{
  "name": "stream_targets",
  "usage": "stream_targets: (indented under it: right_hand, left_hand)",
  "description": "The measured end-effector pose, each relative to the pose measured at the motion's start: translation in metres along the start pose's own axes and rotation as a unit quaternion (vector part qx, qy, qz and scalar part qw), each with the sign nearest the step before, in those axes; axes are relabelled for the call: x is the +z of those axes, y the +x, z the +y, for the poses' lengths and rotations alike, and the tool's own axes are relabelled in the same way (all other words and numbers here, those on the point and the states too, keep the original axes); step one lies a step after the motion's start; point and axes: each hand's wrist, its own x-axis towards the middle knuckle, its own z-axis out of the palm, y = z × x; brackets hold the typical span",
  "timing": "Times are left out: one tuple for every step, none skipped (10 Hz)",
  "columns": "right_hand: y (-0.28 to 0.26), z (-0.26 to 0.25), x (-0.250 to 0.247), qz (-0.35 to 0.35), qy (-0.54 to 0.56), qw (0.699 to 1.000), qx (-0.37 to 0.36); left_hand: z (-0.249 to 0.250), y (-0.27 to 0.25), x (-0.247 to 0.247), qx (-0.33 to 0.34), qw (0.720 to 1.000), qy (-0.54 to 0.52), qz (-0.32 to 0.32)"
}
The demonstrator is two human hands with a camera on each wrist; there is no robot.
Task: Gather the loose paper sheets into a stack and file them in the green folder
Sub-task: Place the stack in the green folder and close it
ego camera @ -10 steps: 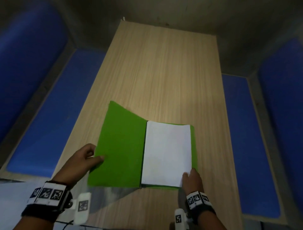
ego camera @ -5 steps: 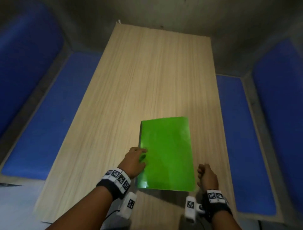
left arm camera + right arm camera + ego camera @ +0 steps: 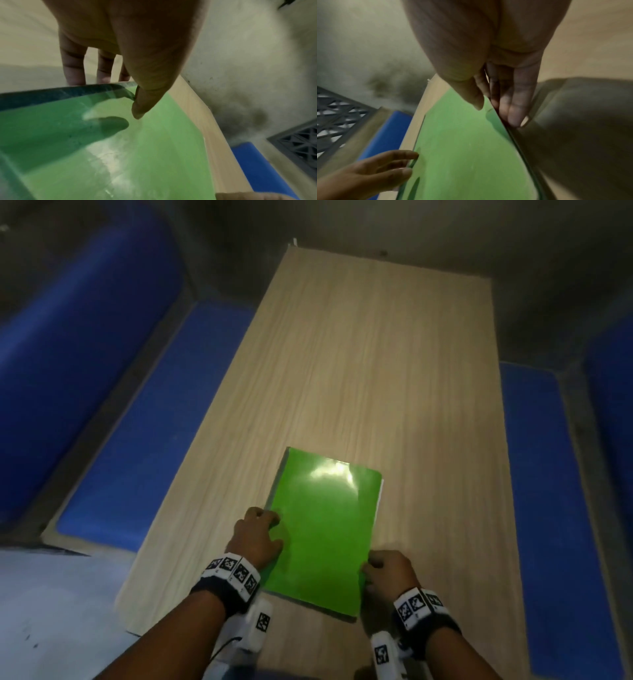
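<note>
The green folder [image 3: 325,529] lies closed on the wooden table [image 3: 359,354], turned a little clockwise. A thin white edge of the paper sheets [image 3: 381,494] shows along its right side; the rest is hidden inside. My left hand [image 3: 260,532] is at the folder's left edge, straight fingertips [image 3: 412,157] touching that edge and the thumb [image 3: 137,112] over the cover [image 3: 120,155]. My right hand [image 3: 380,571] pinches the near right edge, thumb [image 3: 476,100] on top of the cover [image 3: 462,148] and fingers [image 3: 513,116] below it.
Blue padded benches [image 3: 147,405] [image 3: 541,474] run along both long sides of the table. A grey lattice crate [image 3: 337,112] sits on the floor beyond the far end. Bare wood stretches from the folder to the table's far edge.
The open folder with white sheets showing was closed by my left hand swinging the cover over. The right hand left the paper's corner and took the near right edge; the folder turned slightly.
</note>
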Motion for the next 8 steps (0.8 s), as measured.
stream_targets:
  right_hand:
    - [0.004, -0.032, 0.037, -0.111, -0.008, 0.992, -0.061]
    - [0.006, -0.062, 0.068, -0.206, -0.028, 0.973, -0.097]
    - [0.001, -0.086, 0.09, -0.251, -0.029, 0.962, -0.099]
    - [-0.006, -0.102, 0.101, -0.262, -0.041, 0.958, -0.106]
    - [-0.005, -0.099, 0.107, -0.263, -0.053, 0.957, -0.106]
    - [-0.004, -0.096, 0.101, -0.255, -0.053, 0.96, -0.105]
    - [-0.007, -0.091, 0.077, -0.195, -0.015, 0.978, -0.071]
    - [-0.008, -0.066, 0.044, -0.113, 0.025, 0.992, -0.044]
  left_hand:
    - [-0.058, -0.009, -0.024, -0.045, 0.999, -0.005, 0.028]
    - [-0.112, -0.022, -0.04, -0.089, 0.995, -0.027, 0.049]
    - [-0.152, -0.035, -0.045, -0.112, 0.99, -0.044, 0.074]
    - [-0.17, -0.044, -0.044, -0.118, 0.988, -0.053, 0.09]
    - [-0.177, -0.045, -0.041, -0.1, 0.987, -0.053, 0.11]
    - [-0.175, -0.044, -0.038, -0.075, 0.989, -0.061, 0.109]
    - [-0.167, -0.042, -0.042, -0.066, 0.988, -0.043, 0.134]
    - [-0.157, -0.044, -0.038, -0.034, 0.978, -0.046, 0.199]
